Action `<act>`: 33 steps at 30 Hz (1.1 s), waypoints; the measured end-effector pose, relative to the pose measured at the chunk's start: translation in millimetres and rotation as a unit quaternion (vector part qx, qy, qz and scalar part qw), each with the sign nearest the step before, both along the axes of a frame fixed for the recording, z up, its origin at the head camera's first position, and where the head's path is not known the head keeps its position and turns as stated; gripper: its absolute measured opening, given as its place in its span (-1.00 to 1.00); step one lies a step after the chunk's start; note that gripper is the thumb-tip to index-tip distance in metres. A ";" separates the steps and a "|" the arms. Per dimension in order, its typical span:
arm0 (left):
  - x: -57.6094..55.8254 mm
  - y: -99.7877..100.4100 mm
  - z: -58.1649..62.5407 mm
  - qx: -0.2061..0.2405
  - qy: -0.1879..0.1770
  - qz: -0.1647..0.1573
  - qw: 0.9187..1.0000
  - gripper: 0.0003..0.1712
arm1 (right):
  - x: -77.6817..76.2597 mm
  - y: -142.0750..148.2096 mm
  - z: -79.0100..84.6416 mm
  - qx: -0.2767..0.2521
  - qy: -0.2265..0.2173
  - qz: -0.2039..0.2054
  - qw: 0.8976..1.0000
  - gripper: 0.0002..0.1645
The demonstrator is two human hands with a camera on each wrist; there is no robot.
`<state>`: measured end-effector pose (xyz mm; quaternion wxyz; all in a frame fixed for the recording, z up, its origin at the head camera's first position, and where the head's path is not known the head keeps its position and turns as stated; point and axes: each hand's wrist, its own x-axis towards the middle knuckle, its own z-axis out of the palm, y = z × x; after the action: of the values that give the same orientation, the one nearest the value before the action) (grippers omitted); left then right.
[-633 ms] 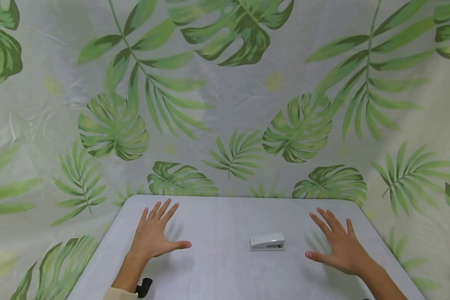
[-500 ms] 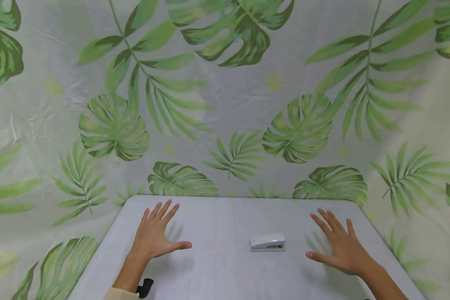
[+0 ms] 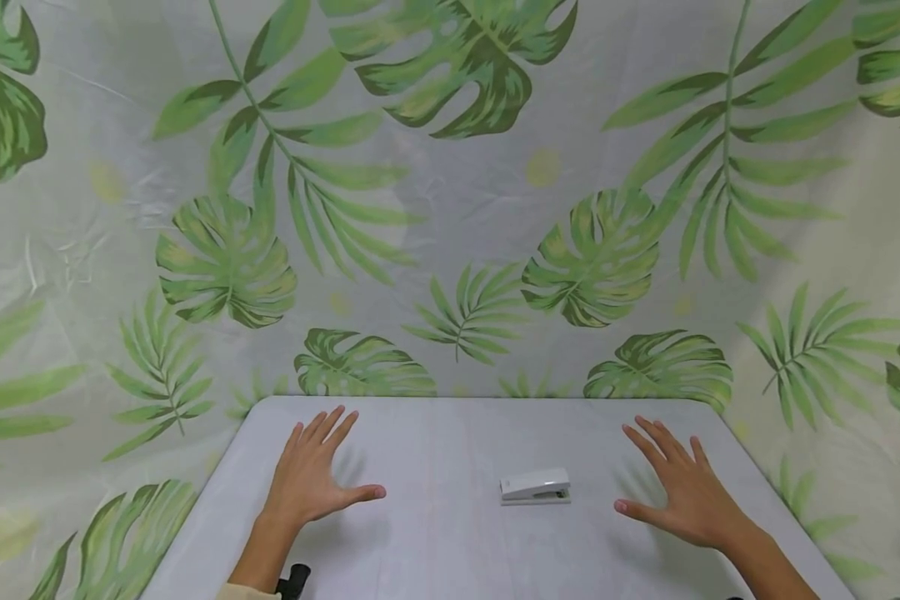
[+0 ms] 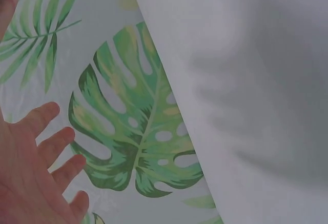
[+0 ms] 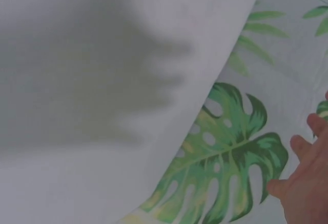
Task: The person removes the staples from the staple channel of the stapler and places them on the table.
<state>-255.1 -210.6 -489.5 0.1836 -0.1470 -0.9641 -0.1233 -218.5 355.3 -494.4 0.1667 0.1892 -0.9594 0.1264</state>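
A white stapler (image 3: 535, 486) lies on the white table (image 3: 450, 542), right of the middle in the head view. To its left, my left hand (image 3: 309, 477) hovers over the tabletop with fingers spread and thumb stretched inward. My right hand (image 3: 682, 490) is held in the air right of the stapler, its fingers likewise spread and its thumb toward the stapler. Neither hand touches anything. In the left wrist view the left hand (image 4: 31, 167) shows at the lower left; the right hand (image 5: 307, 178) shows at the lower right of the right wrist view.
Behind and beside the table hangs a pale cloth with green leaf prints (image 3: 465, 208). The table's far edge and both side edges are visible. A black strap piece (image 3: 294, 581) sits at the left wrist, by a beige sleeve (image 3: 246, 592).
The head view has shifted very slightly. Both hands keep their spread pose, and the stapler stays in its place on the table.
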 end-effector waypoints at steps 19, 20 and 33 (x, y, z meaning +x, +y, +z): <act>-16.1 50.5 -11.9 0.056 -0.005 -0.031 0.998 0.40 | -12.3 -21.8 -11.4 -0.055 -0.007 0.018 0.998 0.21; -17.1 54.7 -13.1 0.058 -0.008 -0.032 0.998 0.40 | -12.4 -23.3 -11.6 -0.057 -0.008 0.017 0.998 0.21; -31.6 105.7 -28.5 0.073 -0.018 -0.077 0.994 0.38 | -22.6 -35.8 -22.8 -0.090 -0.033 0.030 0.995 0.13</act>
<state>-286.7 -104.9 -518.0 0.1664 -0.2048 -0.9414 -0.2102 -241.2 319.5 -517.2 0.1479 0.1977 -0.9431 0.2227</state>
